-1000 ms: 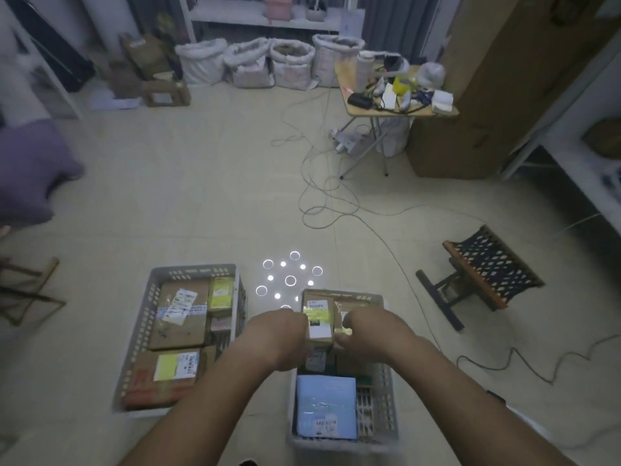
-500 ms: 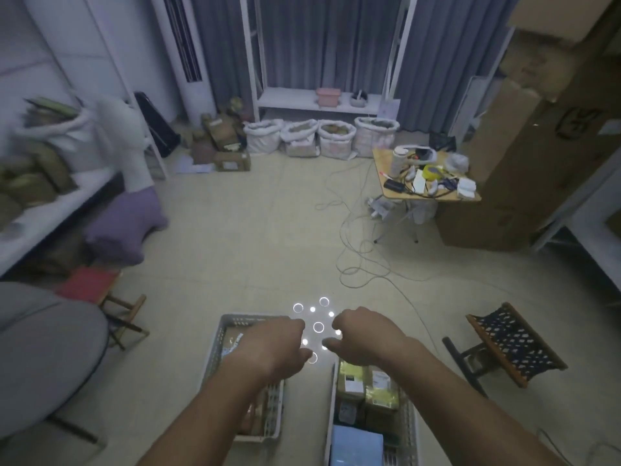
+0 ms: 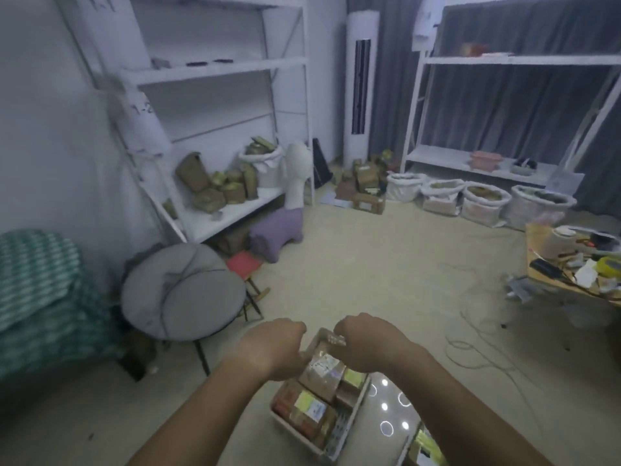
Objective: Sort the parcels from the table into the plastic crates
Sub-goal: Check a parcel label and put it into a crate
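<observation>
Both hands hover over the near crate (image 3: pixel 331 442) of parcels (image 3: pixel 321 371). Left hand (image 3: pixel 272 348) and right hand (image 3: pixel 368 344) show curled fingers, apparently holding nothing, though the fingertips are hidden. Beneath the fists the crate looks nearly full; another parcel dropped there could slide off onto the floor (image 3: pixel 386 274).

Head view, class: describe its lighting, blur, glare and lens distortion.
Head view: dim, bluish light throughout; motion blur smears the shelving and left hand; wide-angle bending bows the shelf uprights; bright ring-shaped reflections glare on the floor beside the crate; the right hand is soft too.
</observation>
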